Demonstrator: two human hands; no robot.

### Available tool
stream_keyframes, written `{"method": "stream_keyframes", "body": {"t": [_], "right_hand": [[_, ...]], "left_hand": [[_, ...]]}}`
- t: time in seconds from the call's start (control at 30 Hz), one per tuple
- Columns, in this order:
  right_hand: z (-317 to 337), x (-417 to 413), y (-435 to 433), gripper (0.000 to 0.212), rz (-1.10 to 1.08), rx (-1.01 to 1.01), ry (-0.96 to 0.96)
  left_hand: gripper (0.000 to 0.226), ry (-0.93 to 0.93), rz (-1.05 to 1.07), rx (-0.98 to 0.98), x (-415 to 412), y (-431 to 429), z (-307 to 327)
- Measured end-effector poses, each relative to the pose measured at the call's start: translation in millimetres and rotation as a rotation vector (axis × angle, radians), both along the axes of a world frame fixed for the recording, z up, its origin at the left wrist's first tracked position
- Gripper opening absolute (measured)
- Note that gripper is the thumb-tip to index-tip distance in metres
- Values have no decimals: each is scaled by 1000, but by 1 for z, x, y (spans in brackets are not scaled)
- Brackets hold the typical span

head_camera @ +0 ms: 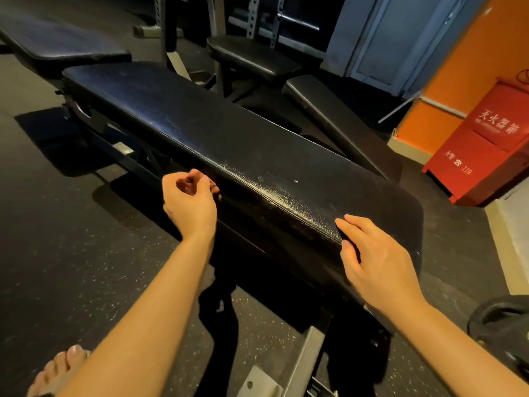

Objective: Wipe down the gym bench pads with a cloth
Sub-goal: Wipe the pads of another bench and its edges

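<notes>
Over gym flooring [71,267], left hand [189,203] is curling empty beside the bench pad [229,133]; right hand [375,262] is resting flat on its scuffed black vinyl.

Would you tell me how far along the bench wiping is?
Done: nothing visibly wiped; the long pad carries pale specks. In hand: the left hand curls at its side, the right hand rests on its edge, no cloth in sight. Left: wiping this pad and the pads behind it.

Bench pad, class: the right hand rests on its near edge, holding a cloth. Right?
No. The head view shows the right hand resting on the pad's near edge, but holding no cloth; its fingers are bare.
</notes>
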State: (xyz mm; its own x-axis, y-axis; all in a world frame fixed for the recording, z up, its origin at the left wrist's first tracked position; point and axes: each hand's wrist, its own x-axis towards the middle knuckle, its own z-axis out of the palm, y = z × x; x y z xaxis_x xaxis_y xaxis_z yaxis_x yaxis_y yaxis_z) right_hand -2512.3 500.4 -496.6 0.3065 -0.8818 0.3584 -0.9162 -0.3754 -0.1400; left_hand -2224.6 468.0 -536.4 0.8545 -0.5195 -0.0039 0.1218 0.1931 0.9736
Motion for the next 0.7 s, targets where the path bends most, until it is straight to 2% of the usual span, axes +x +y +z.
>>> {"method": "stream_keyframes", "body": {"t": [0.17,0.27,0.33,0.37,0.47,0.57,0.63,0.7], "right_hand": [[-1,6,-3,37,-32,-22,5],[-1,8,-3,42,-34,-42,5],[0,8,-3,39,-35,-46,8],[0,8,-3,37,-34,-39,11],[0,5,-1,38,-25,-24,3],[1,2,1,39,-20,33,0],[4,3,-1,40,-29,57,-2],[6,5,-3,39,-26,52,-7]], "left_hand": [[20,-133,41,-29,-19,4,16],[30,-190,-209,-133,-80,39,2],[31,-112,-410,-141,-102,55,-3],[31,-56,-436,-146,-95,55,-3],[24,15,-218,-124,-36,26,4],[22,-122,-32,62,-1,9,11],[21,-171,-47,9,-32,18,19],[25,-255,-214,-130,-82,39,21]]}}
